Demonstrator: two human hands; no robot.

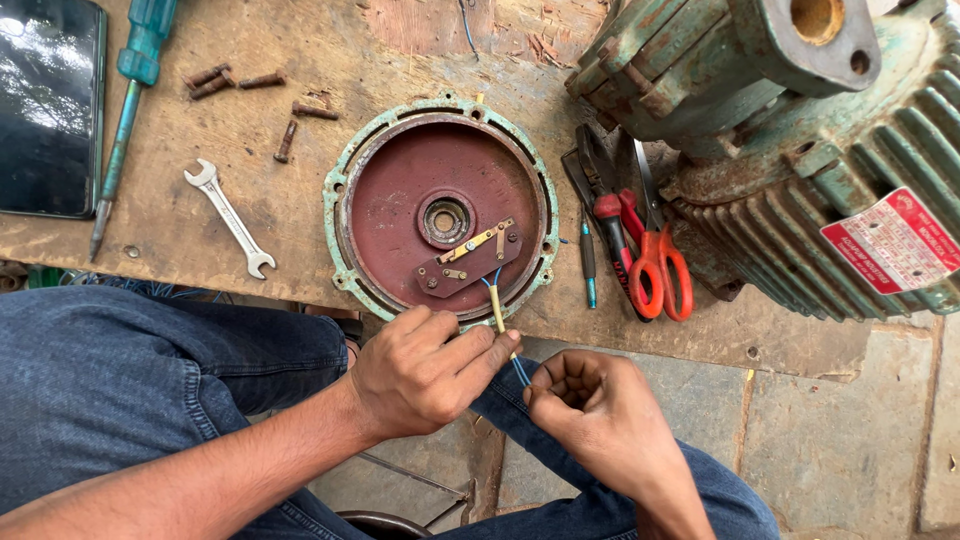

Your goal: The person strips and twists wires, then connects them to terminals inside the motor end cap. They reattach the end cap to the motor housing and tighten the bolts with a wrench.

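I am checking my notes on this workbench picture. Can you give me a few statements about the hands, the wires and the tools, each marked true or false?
1. The left hand pinches the yellow-sleeved wire that comes off the round motor end cover. True.
2. The right hand holds the red-handled scissors. False: the scissors lie on the bench; the right hand's grip is on the blue wire.
3. The open-end spanner lies left of the end cover. True.
4. The green-handled screwdriver rests on top of the end cover. False: it lies at the bench's far left, beside a dark phone.
5. Rusty bolts lie loose on the bench. True.
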